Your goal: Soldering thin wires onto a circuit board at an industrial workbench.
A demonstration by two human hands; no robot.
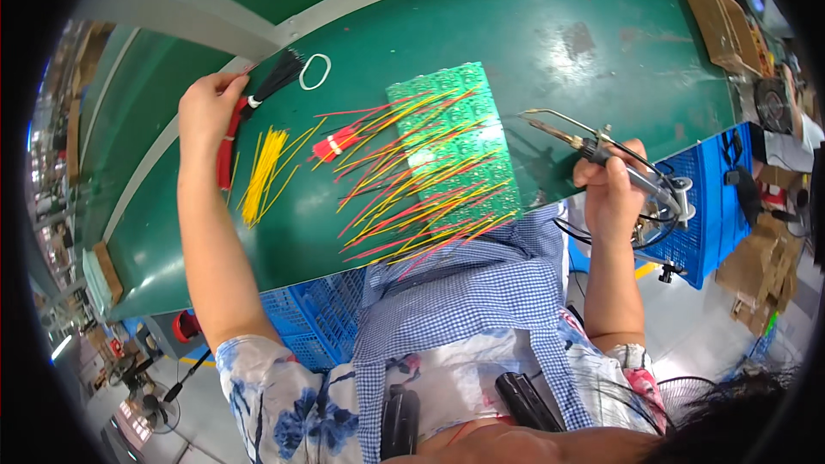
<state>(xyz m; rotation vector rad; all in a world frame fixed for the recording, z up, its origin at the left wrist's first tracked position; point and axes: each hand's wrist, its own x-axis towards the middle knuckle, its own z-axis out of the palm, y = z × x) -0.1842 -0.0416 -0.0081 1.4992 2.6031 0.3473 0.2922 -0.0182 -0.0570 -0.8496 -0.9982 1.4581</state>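
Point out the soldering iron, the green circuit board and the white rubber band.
Soldering iron (601, 155), head view, on the handle above the right hand.
Circuit board (447, 86), head view, on its bare upper part.
Rubber band (302, 77), head view, on the loop's left side.

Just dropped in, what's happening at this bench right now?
A person sits at a green table. The right hand grips a soldering iron, tip raised beside a green circuit board covered in red and yellow wires. The left hand touches a black wire bundle; loose yellow wires lie nearby.
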